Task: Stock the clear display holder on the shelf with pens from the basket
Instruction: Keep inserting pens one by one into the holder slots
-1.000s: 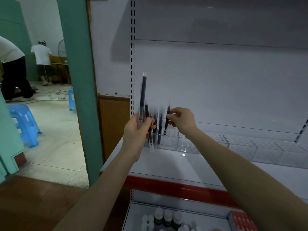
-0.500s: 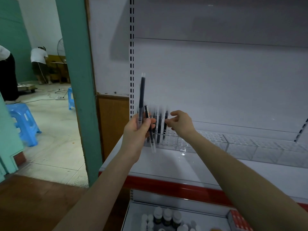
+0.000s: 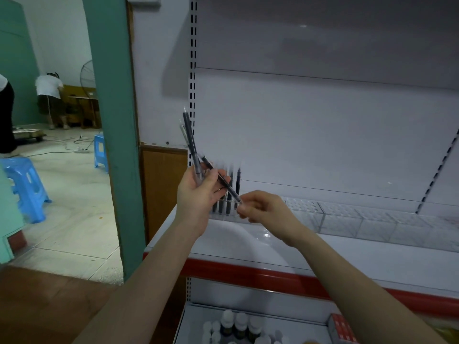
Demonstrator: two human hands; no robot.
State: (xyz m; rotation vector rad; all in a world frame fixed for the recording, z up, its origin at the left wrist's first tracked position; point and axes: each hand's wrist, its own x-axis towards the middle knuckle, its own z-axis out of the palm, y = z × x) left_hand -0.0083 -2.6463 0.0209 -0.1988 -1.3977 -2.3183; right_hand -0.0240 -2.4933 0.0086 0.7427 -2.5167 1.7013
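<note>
Pens (image 3: pixel 189 137), dark cores in clear barrels, stand gripped in the left hand (image 3: pixel 198 192). The slanted pen (image 3: pixel 223 182) runs down to the right hand (image 3: pixel 265 207), whose fingertips pinch its lower end. Behind both hands, standing pens (image 3: pixel 238 180) fill the clear display holder (image 3: pixel 300 206) on the white shelf (image 3: pixel 248 244).

No lettering or number is legible on the pens (image 3: pixel 190 140), the bottles (image 3: pixel 241 324), the red box (image 3: pixel 341 328) or the shelf (image 3: pixel 248 242)

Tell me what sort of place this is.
Probably a small shop being stocked: white retail shelving with slotted uprights and a red edge strip, a clear display holder with pens standing in it, and small bottles on the shelf below.
</note>
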